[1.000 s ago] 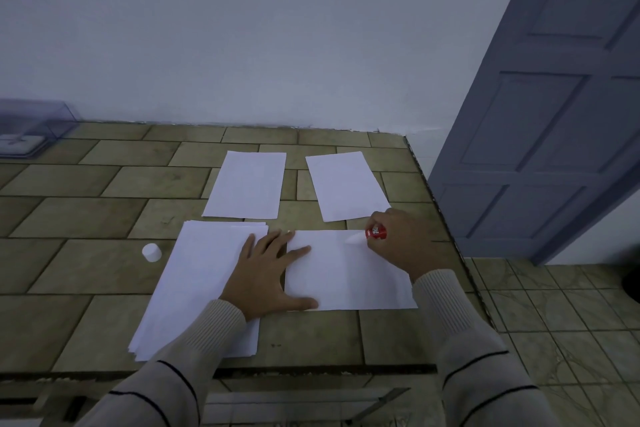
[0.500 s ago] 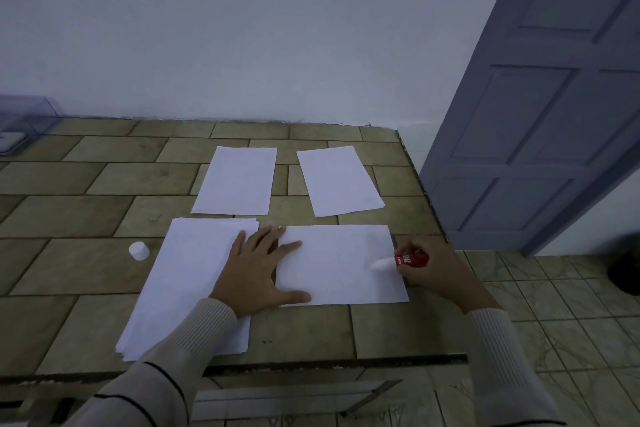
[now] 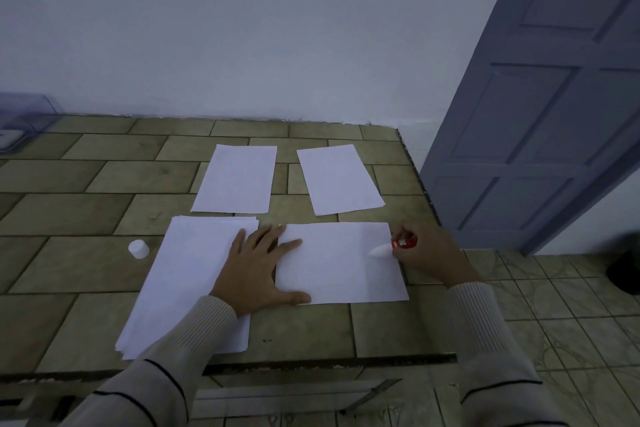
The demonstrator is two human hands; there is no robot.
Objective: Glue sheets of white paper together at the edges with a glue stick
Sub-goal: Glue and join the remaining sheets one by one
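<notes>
Head cam: left hand (image 3: 258, 270) flat on sheet (image 3: 341, 276), right hand (image 3: 429, 253) grips glue stick (image 3: 393, 246); cap (image 3: 139, 248), stack (image 3: 187, 284) nr.

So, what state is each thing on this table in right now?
glue stick: uncapped, gripped by right hand, tip on near sheet's right edge
cap: off, standing left of stack
near sheet: flat, held down by left hand
stack: flat, slightly fanned
far left sheet: flat, untouched
far right sheet: flat, untouched

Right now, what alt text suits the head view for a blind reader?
A left hand presses a white sheet on a tiled table while the right hand holds a red glue stick at its right edge. A paper stack, two sheets and a cap lie nearby.
</notes>
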